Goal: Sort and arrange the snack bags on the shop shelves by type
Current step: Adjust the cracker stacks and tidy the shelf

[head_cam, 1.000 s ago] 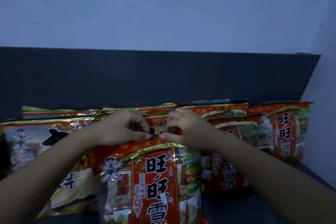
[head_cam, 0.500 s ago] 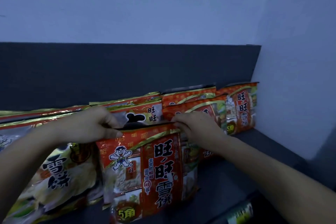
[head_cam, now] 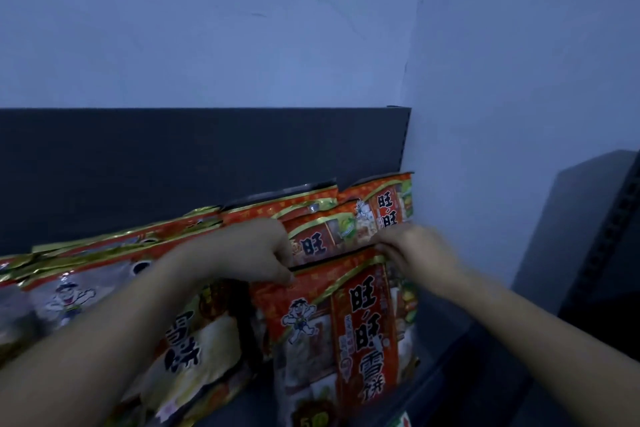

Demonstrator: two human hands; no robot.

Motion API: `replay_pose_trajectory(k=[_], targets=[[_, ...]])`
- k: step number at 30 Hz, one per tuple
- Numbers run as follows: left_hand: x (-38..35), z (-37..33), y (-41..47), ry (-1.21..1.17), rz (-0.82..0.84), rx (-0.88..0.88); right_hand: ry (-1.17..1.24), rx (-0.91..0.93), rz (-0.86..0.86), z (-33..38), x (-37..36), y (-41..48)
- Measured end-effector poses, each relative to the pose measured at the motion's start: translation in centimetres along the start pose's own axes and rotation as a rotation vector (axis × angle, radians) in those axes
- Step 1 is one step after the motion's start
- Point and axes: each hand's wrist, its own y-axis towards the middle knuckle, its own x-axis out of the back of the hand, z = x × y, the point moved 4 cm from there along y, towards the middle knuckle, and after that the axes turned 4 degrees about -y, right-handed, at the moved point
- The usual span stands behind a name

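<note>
fingers (head_cam: 284,262) gripping front bag (head_cam: 360,319), stacked bags (head_cam: 313,210) behind

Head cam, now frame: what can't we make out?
Head view only:
- Front red bag: bottom cut off by lower frame edge.
- Rear bags: mostly hidden by front bags, left hand and right hand.
- Leftmost bags: cut by left edge, print blurred.
- Green-white item at bottom edge: too little showing to identify.
</note>
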Motion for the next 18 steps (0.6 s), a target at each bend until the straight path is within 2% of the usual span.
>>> replay_pose_trajectory(k=[4, 11, 15, 18], targets=[[0.4, -3.1, 4.7, 0.002, -0.139, -0.013, -0.089, -0.105, 0.026, -5.6, -0.6, 0.8], [1.2, -4.9, 12.5, 0.080, -0.373, -0.026, -0.252, -0.170, 0.016, -14.6, -2.1, 3.8], [1.0, -5.9, 16.7, 0.098, -0.433, -0.013, -0.261, -0.218, -0.046, -19.1, -3.5, 5.7], [0.9, -6.1, 19.0, 0.076, -0.509, 0.008, -0.326, -0.249, -0.014, -21.9, -4.7, 7.2]])
